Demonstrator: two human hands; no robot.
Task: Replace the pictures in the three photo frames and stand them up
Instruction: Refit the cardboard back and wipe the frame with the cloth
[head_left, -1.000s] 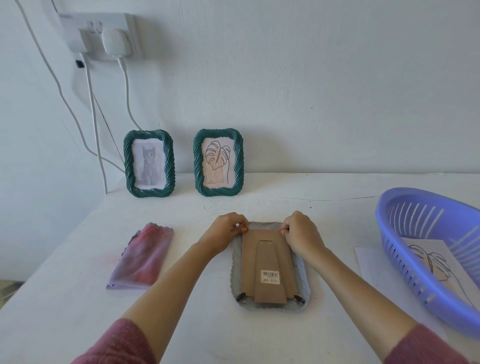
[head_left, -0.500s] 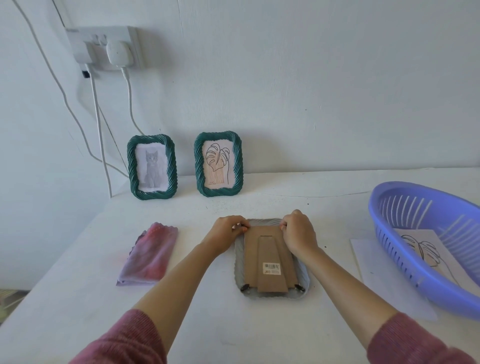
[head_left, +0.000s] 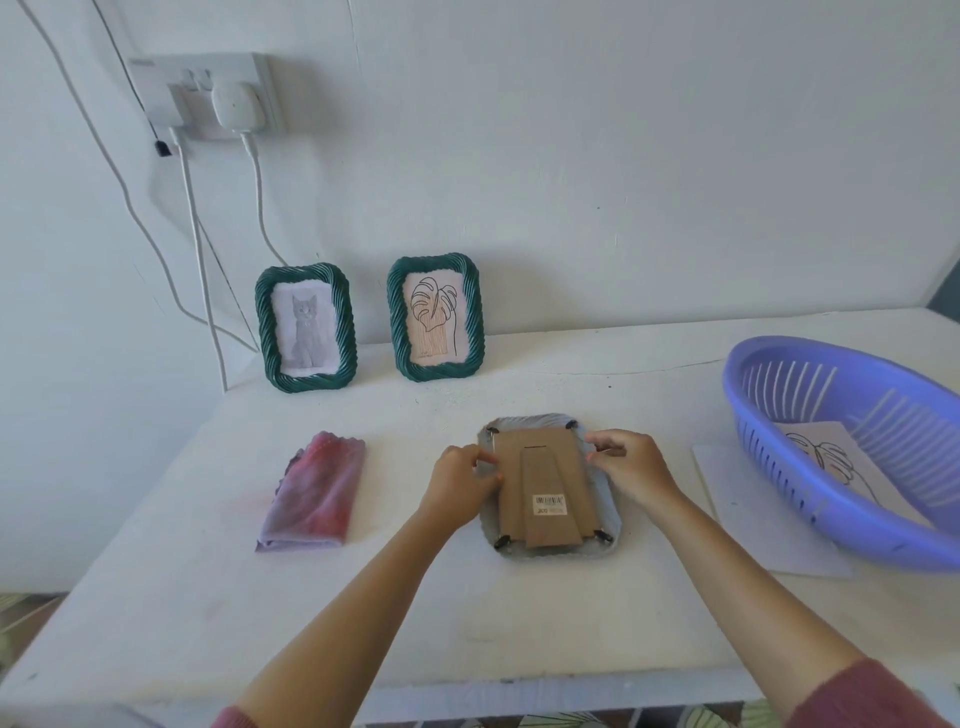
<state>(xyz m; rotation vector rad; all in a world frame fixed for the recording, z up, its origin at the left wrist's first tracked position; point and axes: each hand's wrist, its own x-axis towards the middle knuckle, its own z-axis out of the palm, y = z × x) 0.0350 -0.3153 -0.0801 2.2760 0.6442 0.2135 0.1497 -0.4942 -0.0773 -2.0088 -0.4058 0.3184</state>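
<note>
Soft even daylight, wide-angle edge distortion

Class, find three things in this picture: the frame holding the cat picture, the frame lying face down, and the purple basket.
cat frame (head_left: 305, 332), head view, on the cat print.
face-down frame (head_left: 545, 480), head view, on its cardboard stand flap.
purple basket (head_left: 800, 387), head view, on its slotted far wall.

Both bare forearms reach forward from the bottom edge, with pink sleeves (head_left: 862, 696) pushed back near the elbows. They converge slightly, leaving the hands a little apart. The left hand (head_left: 460, 491) is knuckles-up, its fingers curled inward, and the thumb and fingertips pinch at the left edge of the photo frame (head_left: 550, 483). The right hand (head_left: 631, 467) mirrors it, with its wrist straight and its curled fingers and thumb pinching at the frame's right edge.
</note>
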